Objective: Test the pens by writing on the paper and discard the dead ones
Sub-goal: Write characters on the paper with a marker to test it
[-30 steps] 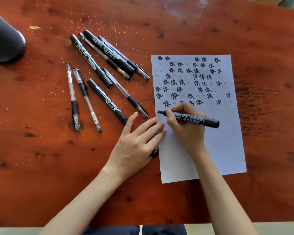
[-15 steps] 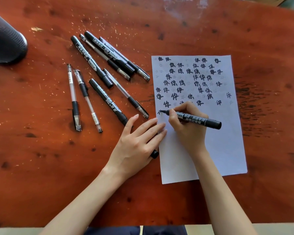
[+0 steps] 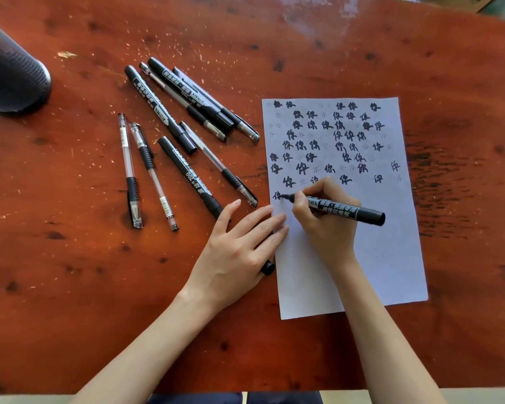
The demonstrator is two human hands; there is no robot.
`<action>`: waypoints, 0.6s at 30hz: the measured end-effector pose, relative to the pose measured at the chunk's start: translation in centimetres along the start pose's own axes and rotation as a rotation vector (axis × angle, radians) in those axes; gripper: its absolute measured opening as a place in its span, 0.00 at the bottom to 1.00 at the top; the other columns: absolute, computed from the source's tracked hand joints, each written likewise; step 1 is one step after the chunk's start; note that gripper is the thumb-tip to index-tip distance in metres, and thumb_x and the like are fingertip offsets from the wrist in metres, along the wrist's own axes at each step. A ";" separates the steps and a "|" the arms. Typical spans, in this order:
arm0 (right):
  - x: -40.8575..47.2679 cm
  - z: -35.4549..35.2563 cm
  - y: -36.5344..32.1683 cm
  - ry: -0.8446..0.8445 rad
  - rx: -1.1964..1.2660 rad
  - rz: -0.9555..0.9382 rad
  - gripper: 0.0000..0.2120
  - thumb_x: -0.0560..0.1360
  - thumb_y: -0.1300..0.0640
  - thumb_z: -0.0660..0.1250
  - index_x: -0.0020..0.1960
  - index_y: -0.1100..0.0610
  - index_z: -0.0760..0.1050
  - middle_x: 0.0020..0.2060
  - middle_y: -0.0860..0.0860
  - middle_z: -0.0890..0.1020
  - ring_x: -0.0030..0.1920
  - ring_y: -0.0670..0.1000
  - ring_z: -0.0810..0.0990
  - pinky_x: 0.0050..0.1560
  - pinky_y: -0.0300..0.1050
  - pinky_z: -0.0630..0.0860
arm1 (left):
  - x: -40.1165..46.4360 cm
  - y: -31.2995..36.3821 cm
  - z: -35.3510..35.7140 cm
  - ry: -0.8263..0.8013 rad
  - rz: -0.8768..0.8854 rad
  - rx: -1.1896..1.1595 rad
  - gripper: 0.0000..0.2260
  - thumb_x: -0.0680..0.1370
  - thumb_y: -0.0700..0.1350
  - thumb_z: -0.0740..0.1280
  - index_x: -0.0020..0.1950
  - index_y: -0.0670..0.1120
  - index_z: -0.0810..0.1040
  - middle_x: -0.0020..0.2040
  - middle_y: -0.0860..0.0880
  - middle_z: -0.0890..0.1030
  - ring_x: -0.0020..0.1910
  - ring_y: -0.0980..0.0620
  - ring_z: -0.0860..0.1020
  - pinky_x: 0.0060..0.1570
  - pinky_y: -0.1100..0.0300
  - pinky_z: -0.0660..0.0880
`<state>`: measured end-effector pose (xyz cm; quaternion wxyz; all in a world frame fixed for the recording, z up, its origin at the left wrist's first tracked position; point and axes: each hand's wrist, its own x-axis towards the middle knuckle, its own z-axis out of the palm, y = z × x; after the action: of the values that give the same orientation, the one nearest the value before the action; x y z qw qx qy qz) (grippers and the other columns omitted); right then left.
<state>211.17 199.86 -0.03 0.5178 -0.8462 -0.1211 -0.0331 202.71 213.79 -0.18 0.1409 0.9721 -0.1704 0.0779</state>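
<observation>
Two fingers (image 3: 299, 204) round marker (image 3: 344, 209)

Black marker (image 3: 344, 209) tip on scribbled white paper (image 3: 391, 258), eight pens (image 3: 187, 147) beside

Pen cluster (image 3: 187, 135) crowds table (image 3: 70, 272) left of paper (image 3: 391, 272); black cylinder (image 3: 12, 74) far-left.

Reddish-brown wooden table (image 3: 70, 287), dark knots, pale flecks
</observation>
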 end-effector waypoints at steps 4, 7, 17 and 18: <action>0.2 -0.3 0.2 0.057 0.148 0.079 0.07 0.69 0.54 0.62 0.33 0.52 0.67 0.23 0.42 0.73 0.25 0.39 0.70 0.29 0.30 0.66 | -0.1 -0.1 0.3 0.018 0.010 -0.004 0.16 0.73 0.41 0.58 0.59 0.46 0.77 0.61 0.48 0.78 0.63 0.49 0.74 0.65 0.44 0.62; 0.4 -0.6 0.0 0.064 0.269 0.136 0.07 0.69 0.53 0.63 0.33 0.49 0.67 0.24 0.42 0.76 0.25 0.40 0.70 0.29 0.32 0.66 | 0.0 0.0 0.0 0.024 0.007 -0.003 0.16 0.73 0.40 0.57 0.57 0.46 0.79 0.59 0.48 0.79 0.61 0.49 0.76 0.65 0.43 0.62; 1.7 -3.4 -4.2 0.089 0.460 0.394 0.05 0.74 0.60 0.64 0.40 0.55 0.69 0.26 0.46 0.75 0.24 0.42 0.71 0.28 0.33 0.69 | 2.8 1.9 -4.6 -0.039 -0.113 -0.132 0.15 0.64 0.36 0.73 0.50 0.44 0.80 0.43 0.48 0.83 0.43 0.48 0.81 0.53 0.45 0.76; 1.3 -4.2 -5.1 0.097 0.458 0.388 0.06 0.75 0.62 0.64 0.41 0.54 0.69 0.29 0.48 0.74 0.26 0.42 0.72 0.30 0.32 0.70 | 2.9 2.2 -5.4 -0.055 -0.177 -0.265 0.15 0.66 0.34 0.72 0.51 0.43 0.80 0.42 0.47 0.83 0.42 0.47 0.81 0.47 0.51 0.79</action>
<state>211.53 198.56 6.60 0.6971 -0.7121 0.0634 0.0542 204.08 212.51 6.08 0.2694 0.9580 -0.0969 0.0154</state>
